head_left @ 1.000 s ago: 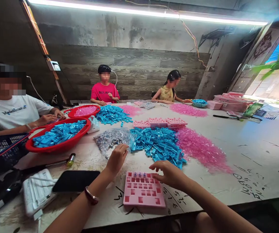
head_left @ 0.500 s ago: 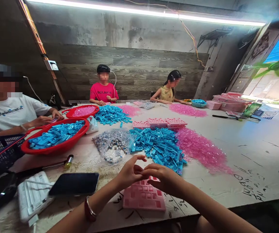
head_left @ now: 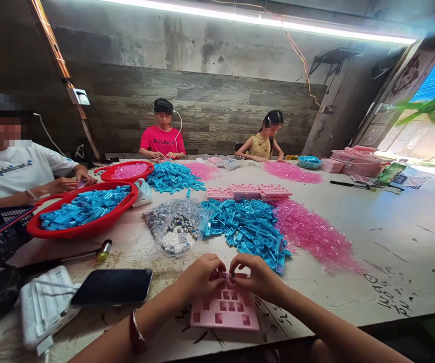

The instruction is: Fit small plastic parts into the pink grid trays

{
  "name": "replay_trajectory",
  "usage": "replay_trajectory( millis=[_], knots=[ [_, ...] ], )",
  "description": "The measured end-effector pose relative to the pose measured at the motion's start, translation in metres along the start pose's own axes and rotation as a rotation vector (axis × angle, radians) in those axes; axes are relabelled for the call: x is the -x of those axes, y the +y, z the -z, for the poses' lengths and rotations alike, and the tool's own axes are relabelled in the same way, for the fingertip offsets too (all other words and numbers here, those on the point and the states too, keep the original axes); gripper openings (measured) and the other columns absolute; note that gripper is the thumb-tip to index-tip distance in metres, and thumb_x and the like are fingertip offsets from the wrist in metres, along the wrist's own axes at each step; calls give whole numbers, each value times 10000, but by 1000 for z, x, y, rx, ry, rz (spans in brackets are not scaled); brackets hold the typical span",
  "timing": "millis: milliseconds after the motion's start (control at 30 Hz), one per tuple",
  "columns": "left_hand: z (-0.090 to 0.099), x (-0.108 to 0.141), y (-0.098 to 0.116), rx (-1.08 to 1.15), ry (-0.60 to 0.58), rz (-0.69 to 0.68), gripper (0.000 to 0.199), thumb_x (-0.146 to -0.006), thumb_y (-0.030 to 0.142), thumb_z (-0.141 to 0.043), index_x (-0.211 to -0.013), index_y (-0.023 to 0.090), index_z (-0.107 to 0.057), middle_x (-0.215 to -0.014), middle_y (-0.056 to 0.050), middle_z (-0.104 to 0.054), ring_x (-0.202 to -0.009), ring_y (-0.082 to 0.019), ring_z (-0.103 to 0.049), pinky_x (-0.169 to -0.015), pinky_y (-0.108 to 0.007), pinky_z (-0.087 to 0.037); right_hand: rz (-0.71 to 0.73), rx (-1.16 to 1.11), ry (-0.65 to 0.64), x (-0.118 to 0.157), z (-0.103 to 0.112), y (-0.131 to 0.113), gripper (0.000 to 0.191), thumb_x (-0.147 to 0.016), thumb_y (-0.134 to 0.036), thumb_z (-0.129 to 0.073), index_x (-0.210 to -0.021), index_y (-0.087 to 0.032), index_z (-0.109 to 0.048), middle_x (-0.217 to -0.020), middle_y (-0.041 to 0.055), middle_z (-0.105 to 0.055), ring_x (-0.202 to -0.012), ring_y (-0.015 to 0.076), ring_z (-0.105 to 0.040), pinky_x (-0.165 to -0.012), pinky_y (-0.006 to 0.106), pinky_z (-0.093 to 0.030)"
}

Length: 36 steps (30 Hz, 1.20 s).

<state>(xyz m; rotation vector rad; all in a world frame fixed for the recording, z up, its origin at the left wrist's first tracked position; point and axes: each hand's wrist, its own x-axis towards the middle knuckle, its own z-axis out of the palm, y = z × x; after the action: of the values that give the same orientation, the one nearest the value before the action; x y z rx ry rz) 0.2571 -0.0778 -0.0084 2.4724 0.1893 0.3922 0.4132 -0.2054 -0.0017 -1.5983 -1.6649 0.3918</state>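
Note:
A pink tray with square openings (head_left: 230, 320) lies on the table in front of me. Both hands meet at its far edge. My left hand (head_left: 204, 276) is closed, thumb and fingertips brought together over the tray's top rows. Facing it, my right hand (head_left: 254, 275) is curled in a pinch just above the same edge. Whatever sits between the fingertips is too small to make out. Just beyond the hands lies a heap of blue plastic pieces (head_left: 250, 227), with clear pink pieces (head_left: 312, 234) to its right. A clear bag of small parts (head_left: 175, 227) lies to the left.
Stacked pink trays (head_left: 245, 191) stand behind the blue heap. On the left are a phone (head_left: 113, 287), a white power bank (head_left: 47, 302), a hammer (head_left: 102, 250) and a red basin (head_left: 126, 204) of blue pieces. Three other people sit around the table.
My hands have come down from above the tray to its far edge, and the fingers have curled inward. More of the tray shows now. The view has shifted slightly.

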Motion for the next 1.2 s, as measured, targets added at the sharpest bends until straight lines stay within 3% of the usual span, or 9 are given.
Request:
replay_trajectory(
  millis=[100, 400, 833, 1200],
  knots=[
    [0, 0, 1, -8, -2, -7, 80, -773, 139, -626, -850, 158, -622, -836, -29, -598, -824, -169, -544, -736, -258, -416, -86, -44, -34, -1, -3, 1, 124, -673, -50, -636, -702, -170, -644, -724, 7, -658, -678, 139, -600, -609, 222, -488],
    [3, 0, -1, -3, -46, 7, 137, -778, 139, -637, -911, 168, -624, -903, -33, -600, -875, -178, -543, -775, -262, -420, -10, 26, -57, -6, -2, 1, 226, -625, 56, -659, -660, -164, -695, -705, 18, -681, -645, 136, -619, -618, 223, -467],
    [3, 1, -1, 12, -54, 2, 139, -799, 136, -619, -933, 170, -614, -938, -30, -594, -905, -177, -536, -807, -267, -420, -122, 103, -1, -8, -8, -5, 244, -595, 59, -676, -618, -179, -724, -642, 17, -661, -609, 140, -620, -584, 224, -455],
    [0, 1, -4, -4, -45, -11, 127, -815, 154, -617, -940, 170, -613, -948, -33, -597, -915, -178, -537, -810, -271, -418, -207, 52, -37, -12, -4, -6, 242, -598, 50, -685, -631, -182, -743, -625, 14, -651, -595, 130, -605, -559, 210, -417]
  ],
)
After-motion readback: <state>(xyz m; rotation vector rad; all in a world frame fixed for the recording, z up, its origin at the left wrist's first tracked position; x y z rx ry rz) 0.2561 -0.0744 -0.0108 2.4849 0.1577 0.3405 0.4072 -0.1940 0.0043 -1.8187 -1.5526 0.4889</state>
